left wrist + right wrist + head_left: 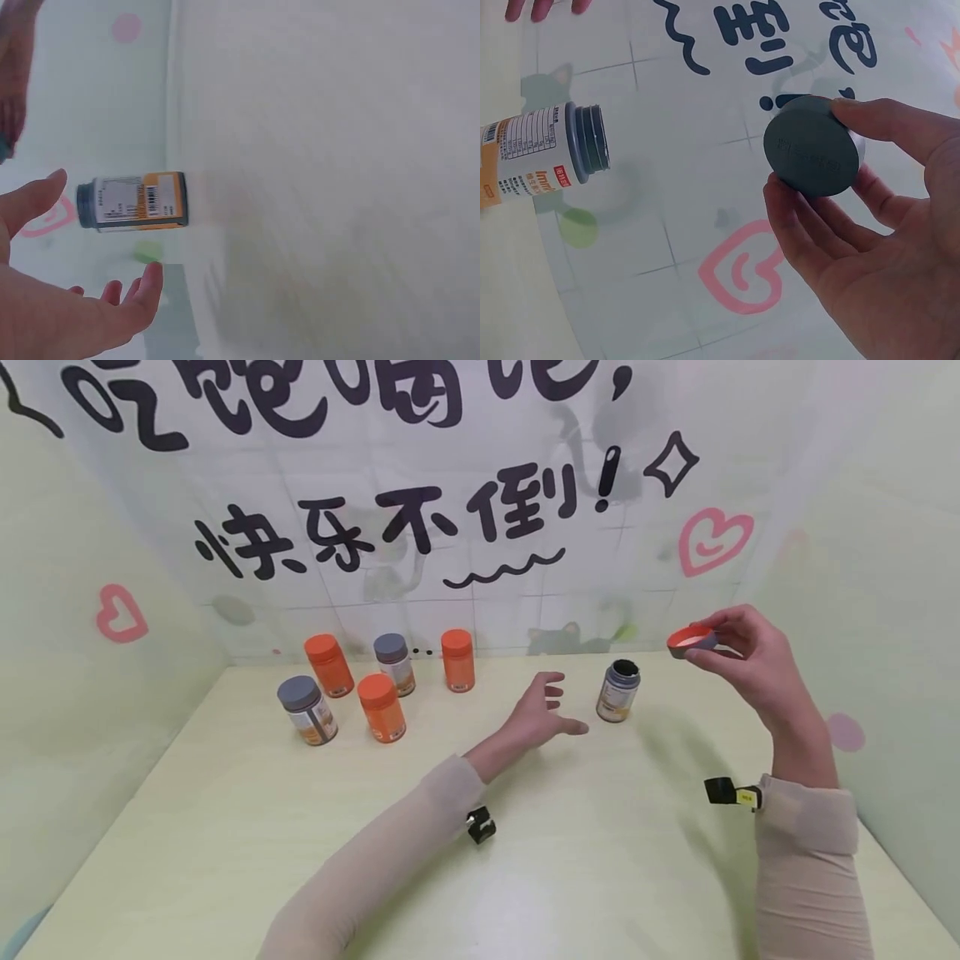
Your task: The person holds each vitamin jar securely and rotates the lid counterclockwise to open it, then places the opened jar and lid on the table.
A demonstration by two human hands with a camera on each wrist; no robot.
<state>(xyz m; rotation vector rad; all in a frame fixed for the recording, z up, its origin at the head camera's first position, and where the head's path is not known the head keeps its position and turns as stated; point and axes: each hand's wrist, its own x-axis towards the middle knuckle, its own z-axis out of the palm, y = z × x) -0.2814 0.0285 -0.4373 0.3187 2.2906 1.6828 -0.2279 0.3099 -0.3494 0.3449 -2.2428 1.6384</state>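
- Grey and white, the uncapped bottle (617, 700) is standing upright on the table (600, 868) in the head view, its long axis running vertically. It is sitting at 3 o'clock from the left hand (536, 714), whose fingers are spreading apart and holding nothing. The right hand (759, 664) is pinching the cap (690, 643), hollow side up, with the bottle lying toward its 8 o'clock; the left hand is being the nearer one.
- In the left wrist view, the bottle is appearing sideways, mouth pointing to 9 o'clock, near the parted thumb and fingers without visible contact.
- In the right wrist view, the bottle is lying at 9 o'clock from the gripped cap, well apart, its mouth facing 3 o'clock.
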